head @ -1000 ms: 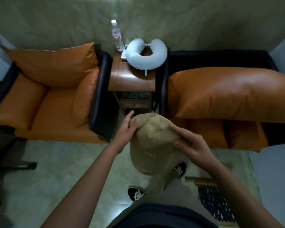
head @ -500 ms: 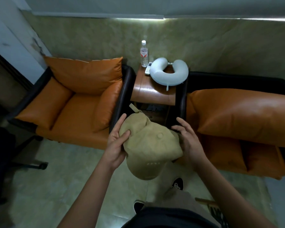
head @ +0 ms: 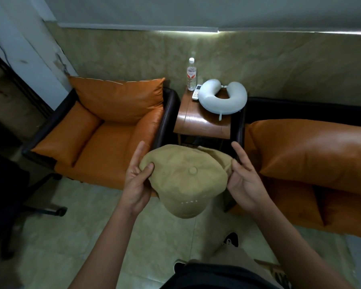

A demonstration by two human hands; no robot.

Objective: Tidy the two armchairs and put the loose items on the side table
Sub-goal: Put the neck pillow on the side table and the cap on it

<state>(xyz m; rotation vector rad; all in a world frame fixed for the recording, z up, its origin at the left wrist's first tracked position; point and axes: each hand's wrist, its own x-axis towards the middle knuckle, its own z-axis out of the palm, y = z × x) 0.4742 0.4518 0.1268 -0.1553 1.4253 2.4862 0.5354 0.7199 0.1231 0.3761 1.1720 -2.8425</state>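
Note:
A tan baseball cap (head: pixel 186 180) hangs in front of me, crown up and brim pointing toward me. My left hand (head: pixel 138 178) grips its left edge and my right hand (head: pixel 243 180) pinches its right edge. Just beyond the cap stands the wooden side table (head: pixel 194 126), between the left armchair (head: pixel 104 134) and the right armchair (head: pixel 313 159), both with orange cushions. On the table lie a white neck pillow (head: pixel 221 99), a water bottle (head: pixel 191 75) and a white remote (head: pixel 196 92).
A large orange cushion lies across the right armchair's seat. A black office chair base (head: pixel 29 205) stands on the tiled floor at the left. My shoes (head: pixel 230 239) and a patterned mat show at the bottom. A wall runs behind the furniture.
I have stepped back and raised my view, so both armchairs and the wall show more fully. The cap has turned level between my hands, which now hold its opposite edges.

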